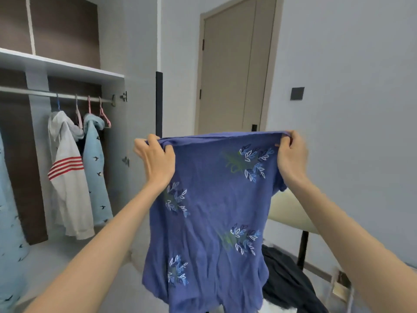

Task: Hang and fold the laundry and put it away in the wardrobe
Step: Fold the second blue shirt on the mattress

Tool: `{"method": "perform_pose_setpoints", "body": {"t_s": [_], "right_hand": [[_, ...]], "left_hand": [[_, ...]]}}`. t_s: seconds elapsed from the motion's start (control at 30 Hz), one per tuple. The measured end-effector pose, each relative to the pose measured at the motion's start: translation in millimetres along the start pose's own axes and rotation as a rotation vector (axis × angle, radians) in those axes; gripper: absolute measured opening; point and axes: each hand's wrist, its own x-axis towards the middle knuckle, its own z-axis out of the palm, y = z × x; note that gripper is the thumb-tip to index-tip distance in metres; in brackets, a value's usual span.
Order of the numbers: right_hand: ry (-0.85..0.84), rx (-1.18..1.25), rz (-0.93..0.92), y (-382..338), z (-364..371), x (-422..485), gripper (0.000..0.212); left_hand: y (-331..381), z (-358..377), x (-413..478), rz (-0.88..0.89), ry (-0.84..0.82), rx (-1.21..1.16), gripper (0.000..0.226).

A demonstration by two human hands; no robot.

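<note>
Left hand (155, 159) and right hand (291, 154) pinch the blue shirt (209, 213) by one edge, its length hanging straight down.

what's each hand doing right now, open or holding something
Left hand: fingers grip the top edge of the blue shirt.
Right hand: fingers grip the shirt's other top corner.

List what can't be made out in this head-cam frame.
All head view.
blue shirt: hem cut off by the bottom edge.
dark garment: mostly behind the shirt; type unclear.
left hand, right hand: fingertips curl into the shirt's top fold, so the exact grip is hidden.
pale blue garment, far left: cut by the left edge.
cream surface: partly behind the shirt and right arm; what it is, unclear.
</note>
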Motion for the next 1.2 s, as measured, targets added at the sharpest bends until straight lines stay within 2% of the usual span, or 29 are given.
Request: {"method": "perform_pose_setpoints", "body": {"t_s": [0.13, 0.3, 0.53, 0.67, 0.83, 0.93, 1.0, 1.13, 1.2], "right_hand": [[0.204, -0.11, -0.088, -25, -66, 17, 0.024], [0.414, -0.179, -0.178, -47, -153, 19, 0.021], [0.586, -0.253, -0.251, -62, -247, 4, 0.022], [0.725, -0.299, -0.33, -70, -288, -4, 0.02], [0.813, -0.345, -0.35, -62, -332, -10, 0.018], [0.833, -0.399, -0.289, -38, -360, -13, 0.021], [0.834, -0.447, -0.213, -11, -380, -21, 0.022], [0.832, -0.553, 0.011, 63, -419, -51, 0.024], [0.836, -0.61, 0.14, 102, -440, -70, 0.025]], "left_hand": [[56, 27, -1, 0.092, -0.025, -0.155, 0.015], [131, 52, -29, 0.178, -0.062, -0.38, 0.019], [222, 76, -89, 0.106, -0.208, -0.752, 0.023], [261, 84, -117, 0.067, -0.223, -0.836, 0.023], [298, 100, -151, 0.06, -0.29, -0.862, 0.021], [306, 120, -180, 0.078, -0.422, -0.815, 0.019], [305, 140, -204, 0.104, -0.568, -0.749, 0.018], [298, 184, -270, 0.139, -0.994, -0.522, 0.031], [292, 207, -310, 0.15, -1.19, -0.407, 0.029]]}}
